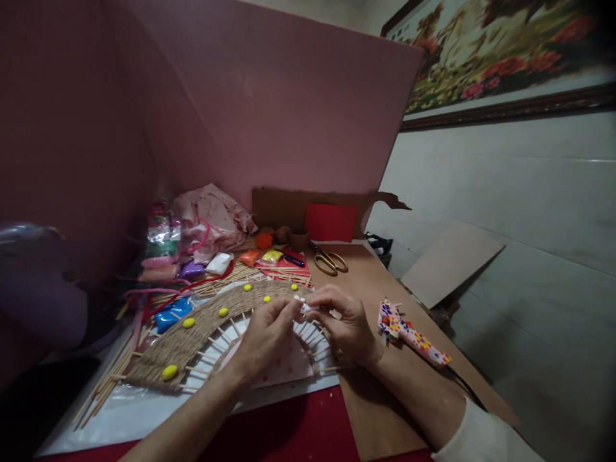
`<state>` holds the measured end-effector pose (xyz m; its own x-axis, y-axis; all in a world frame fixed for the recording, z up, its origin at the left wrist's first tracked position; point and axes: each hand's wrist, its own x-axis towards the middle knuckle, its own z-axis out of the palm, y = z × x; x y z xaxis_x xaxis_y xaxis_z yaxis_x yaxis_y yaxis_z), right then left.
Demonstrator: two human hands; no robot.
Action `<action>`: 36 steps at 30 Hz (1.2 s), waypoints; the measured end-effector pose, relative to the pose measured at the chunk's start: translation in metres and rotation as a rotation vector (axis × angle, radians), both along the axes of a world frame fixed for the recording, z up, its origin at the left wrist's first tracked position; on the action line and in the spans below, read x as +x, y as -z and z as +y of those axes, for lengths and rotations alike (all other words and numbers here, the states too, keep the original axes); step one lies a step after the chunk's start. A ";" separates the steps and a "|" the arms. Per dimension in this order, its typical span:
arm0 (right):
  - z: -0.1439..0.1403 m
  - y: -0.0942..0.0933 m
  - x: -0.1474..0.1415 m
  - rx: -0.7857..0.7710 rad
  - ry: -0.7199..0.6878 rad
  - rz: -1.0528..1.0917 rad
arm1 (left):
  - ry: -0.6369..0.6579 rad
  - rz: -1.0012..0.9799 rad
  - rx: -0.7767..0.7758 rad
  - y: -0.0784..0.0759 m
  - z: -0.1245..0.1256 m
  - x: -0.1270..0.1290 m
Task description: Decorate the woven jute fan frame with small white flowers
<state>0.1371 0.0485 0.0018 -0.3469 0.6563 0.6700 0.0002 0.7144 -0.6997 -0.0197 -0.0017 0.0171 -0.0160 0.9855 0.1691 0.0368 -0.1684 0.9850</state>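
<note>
We've got the left hand (269, 328) and right hand (345, 319) fingertip to fingertip, both pinching small white bits (305, 307) above the woven fan (235, 303). Yellow dots (188, 323) sit on its band; we see gold-handled scissors (330, 262) beyond, flower-patterned tool (411, 333) to the right.

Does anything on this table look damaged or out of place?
Yes, the brown cardboard standing behind the red card looks torn: a ragged strip juts out at its right end. The thin sticks at the left also lie unevenly, though that may be ordinary clutter.
</note>
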 end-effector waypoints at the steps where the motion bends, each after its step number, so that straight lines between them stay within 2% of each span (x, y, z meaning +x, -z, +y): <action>1: -0.001 0.000 0.000 0.044 -0.011 -0.012 | 0.034 -0.013 -0.022 -0.002 -0.001 0.000; 4: -0.004 0.000 0.000 0.093 -0.027 -0.072 | 0.100 -0.101 -0.123 -0.004 -0.002 0.001; 7: -0.005 0.000 -0.001 0.135 -0.026 -0.147 | 0.102 -0.167 -0.214 -0.001 -0.002 0.001; 11: -0.005 -0.002 -0.001 0.180 -0.009 -0.162 | 0.113 -0.268 -0.225 0.004 -0.001 -0.001; 16: -0.005 -0.003 0.000 0.182 0.001 -0.195 | 0.158 -0.357 -0.303 0.001 -0.003 -0.003; 24: -0.008 -0.004 -0.001 0.174 -0.002 -0.266 | 0.065 -0.284 -0.233 -0.002 -0.001 -0.003; 31: -0.010 -0.007 -0.002 0.213 -0.052 -0.227 | 0.034 -0.329 -0.229 0.004 0.001 -0.001; 34: -0.013 -0.005 -0.005 0.101 -0.078 -0.166 | -0.005 -0.334 -0.233 0.006 0.002 0.001; 36: -0.014 -0.005 -0.007 -0.093 -0.126 -0.029 | -0.046 -0.349 -0.233 0.005 0.002 0.002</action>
